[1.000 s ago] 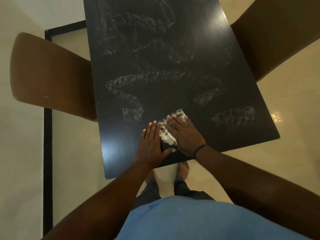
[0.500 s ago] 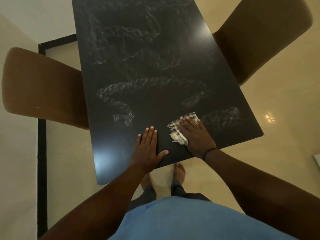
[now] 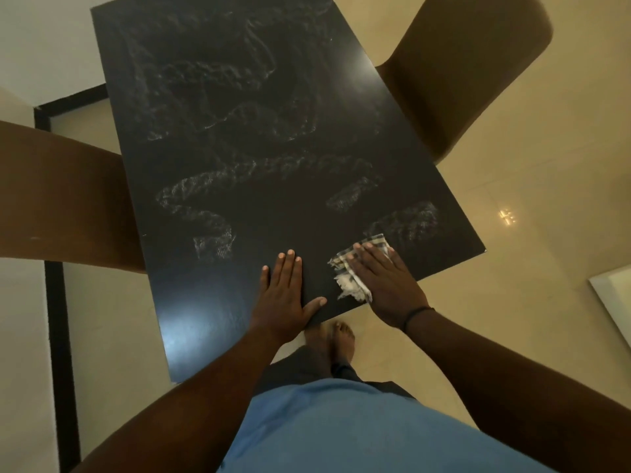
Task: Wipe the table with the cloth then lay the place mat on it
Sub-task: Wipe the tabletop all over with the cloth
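A black rectangular table [image 3: 259, 158] fills the middle of the view, its top marked with pale damp smear trails. My right hand [image 3: 382, 281] lies flat on a small checked cloth [image 3: 350, 285] with a frayed white edge, pressing it to the table near the front right corner. My left hand [image 3: 283, 295] rests flat on the table's front edge, fingers together, about a hand's width left of the cloth. No place mat shows in view.
A brown chair [image 3: 61, 196] stands at the table's left side and another brown chair [image 3: 467, 66] at the far right. My bare feet [image 3: 336, 339] stand on the cream tile floor below the table's front edge. A white object's corner [image 3: 614, 295] shows at the right border.
My right hand has slid the cloth to the right along the table's front edge, away from my left hand, which has stayed planted. The view has shifted slightly.
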